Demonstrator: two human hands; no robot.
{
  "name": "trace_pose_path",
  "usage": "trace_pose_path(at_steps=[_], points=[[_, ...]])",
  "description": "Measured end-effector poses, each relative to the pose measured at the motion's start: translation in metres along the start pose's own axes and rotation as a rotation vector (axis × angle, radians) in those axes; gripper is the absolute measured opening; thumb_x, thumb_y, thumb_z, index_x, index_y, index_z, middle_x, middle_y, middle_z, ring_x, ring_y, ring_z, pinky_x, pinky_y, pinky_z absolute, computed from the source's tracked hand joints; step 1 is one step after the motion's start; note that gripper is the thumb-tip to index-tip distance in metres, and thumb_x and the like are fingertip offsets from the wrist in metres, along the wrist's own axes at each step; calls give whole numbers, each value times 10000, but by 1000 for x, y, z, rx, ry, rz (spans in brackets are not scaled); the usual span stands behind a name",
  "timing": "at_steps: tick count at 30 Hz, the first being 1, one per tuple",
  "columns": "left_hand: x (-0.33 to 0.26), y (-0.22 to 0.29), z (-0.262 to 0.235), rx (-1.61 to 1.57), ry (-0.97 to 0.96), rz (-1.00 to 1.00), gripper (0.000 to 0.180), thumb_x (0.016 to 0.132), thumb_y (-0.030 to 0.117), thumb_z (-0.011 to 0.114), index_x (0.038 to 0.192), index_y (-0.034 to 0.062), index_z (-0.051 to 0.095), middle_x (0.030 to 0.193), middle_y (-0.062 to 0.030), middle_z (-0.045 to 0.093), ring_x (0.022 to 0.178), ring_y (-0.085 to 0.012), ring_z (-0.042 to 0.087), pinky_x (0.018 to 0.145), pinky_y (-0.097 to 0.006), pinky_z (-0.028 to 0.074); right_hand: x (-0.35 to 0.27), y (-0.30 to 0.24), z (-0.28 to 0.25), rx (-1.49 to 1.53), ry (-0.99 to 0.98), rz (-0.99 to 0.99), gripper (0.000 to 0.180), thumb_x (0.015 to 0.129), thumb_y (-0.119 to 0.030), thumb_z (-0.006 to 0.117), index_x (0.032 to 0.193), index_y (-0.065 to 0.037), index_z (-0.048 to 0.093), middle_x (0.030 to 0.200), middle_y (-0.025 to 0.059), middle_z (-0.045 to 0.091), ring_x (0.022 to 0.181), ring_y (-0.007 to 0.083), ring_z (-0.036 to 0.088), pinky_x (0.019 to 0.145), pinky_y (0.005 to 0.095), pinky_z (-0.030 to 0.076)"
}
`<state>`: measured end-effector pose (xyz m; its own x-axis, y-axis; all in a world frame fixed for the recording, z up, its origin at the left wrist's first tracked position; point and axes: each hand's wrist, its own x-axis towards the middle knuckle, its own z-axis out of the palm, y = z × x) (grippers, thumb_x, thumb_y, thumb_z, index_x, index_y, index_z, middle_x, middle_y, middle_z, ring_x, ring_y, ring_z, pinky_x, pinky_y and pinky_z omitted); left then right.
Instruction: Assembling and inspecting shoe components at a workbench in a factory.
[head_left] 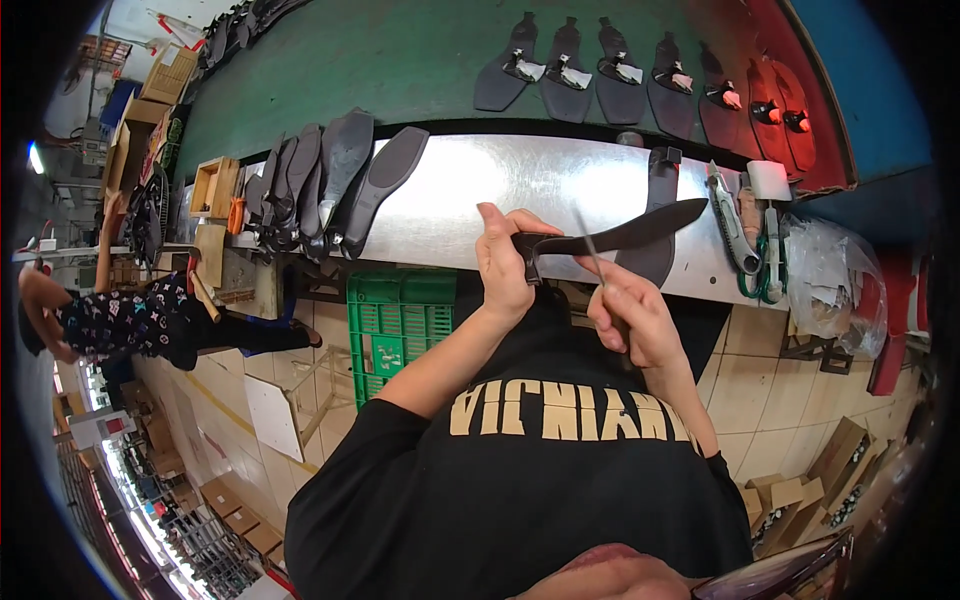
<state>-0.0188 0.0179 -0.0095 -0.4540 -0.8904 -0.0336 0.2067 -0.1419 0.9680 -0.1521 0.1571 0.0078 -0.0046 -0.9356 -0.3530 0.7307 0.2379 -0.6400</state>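
Observation:
In front of my chest, my left hand (508,262) is closed round the strap end of a dark sandal (645,228). Its sole points to the right, seen nearly edge-on. My right hand (640,318) grips a thin, flat metal tool (588,238), whose narrow end rises past the near edge of the sole. Whether the tool touches the sandal I cannot tell. Below and behind the held sandal, another dark sole (650,262) lies on the shiny metal bench (460,195).
Several dark soles (348,150) lean together at the bench's left, near a small wooden box (213,188). A row of sandals (566,85) lies on the green belt (400,70). Cutter (735,225) and plastic bag (830,280) are at right. A green crate (400,325) stands below; another person (150,320) is left.

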Motion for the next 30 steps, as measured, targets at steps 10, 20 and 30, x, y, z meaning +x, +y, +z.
trace_pose_path(at_steps=[10, 20, 30], points=[[5, 8, -4, -21, -48, 4, 983, 951, 706, 9, 713, -10, 639, 695, -62, 601, 668, -150, 549, 690, -260, 432, 10, 21, 17, -1172, 223, -761, 208, 850, 78, 591, 1042, 22, 651, 774, 134, 624, 591, 223, 600, 548, 297, 475], [14, 16, 10, -848, 119, -722, 586, 869, 701, 521, 651, 158, 484, 625, 1, 499, 680, -175, 560, 741, -379, 479, 5, 5, 27, -1178, 343, -820, 180, 855, 43, 611, 1022, -7, 657, 761, 127, 629, 616, 273, 629, 575, 337, 498], [14, 4, 12, -864, 35, -697, 650, 895, 734, 426, 789, 120, 613, 646, -12, 510, 716, -204, 487, 725, -360, 424, 10, 25, 20, -1240, 356, -710, 56, 881, -3, 610, 935, -13, 603, 773, 152, 610, 656, 337, 618, 566, 379, 479]])
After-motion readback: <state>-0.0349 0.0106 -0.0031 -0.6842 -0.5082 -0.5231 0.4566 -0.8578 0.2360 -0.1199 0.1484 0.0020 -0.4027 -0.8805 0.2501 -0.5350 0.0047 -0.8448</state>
